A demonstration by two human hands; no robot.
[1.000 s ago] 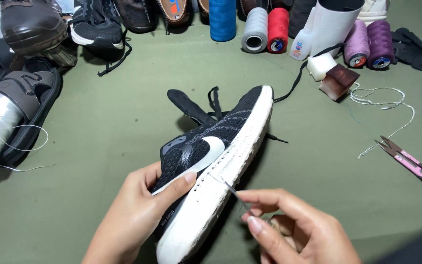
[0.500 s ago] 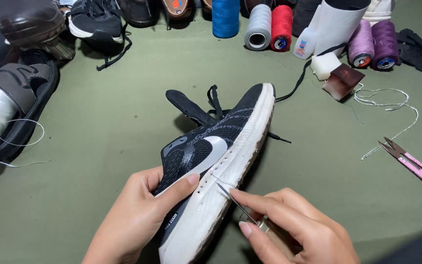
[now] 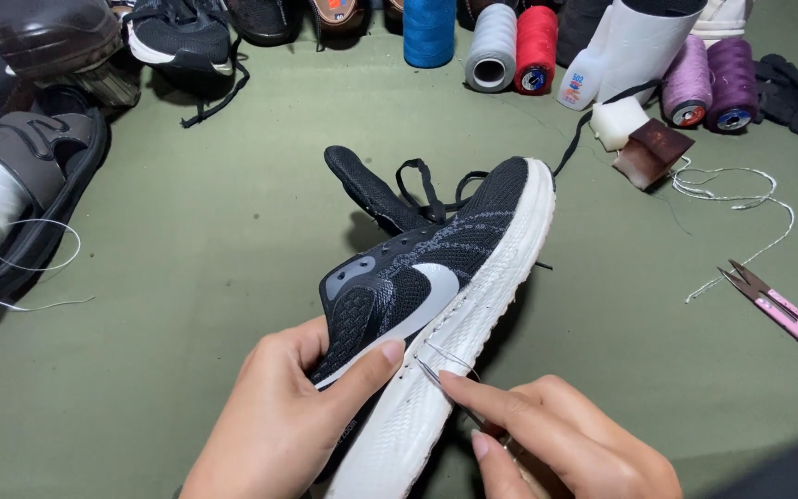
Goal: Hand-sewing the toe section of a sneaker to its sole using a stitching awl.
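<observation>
— Where's the shoe sitting?

— The black sneaker with the white sole is at the middle of the view, lifted off the green mat, toe pointing to about 1 o'clock, sole edge turned to the right. Its heel end is in the left hand, which comes up from 6 o'clock. That hand is clamped on the sneaker: thumb pressed on the upper just above the sole seam, fingers wrapped behind the heel.

— And the other hand?

— The right hand enters from 5 o'clock, just beside the sole's edge. Its fingertips are pinched together on a thin metal needle, whose tip meets the seam near the left thumb. A fine loop of thread shows there.

— What lies around?

— Thread spools in blue, grey, red and purple at 12 to 1 o'clock, pink-handled snips at 3 o'clock, well apart from the hands, other shoes at 11 o'clock, and a dark sandal at 9 o'clock.
</observation>
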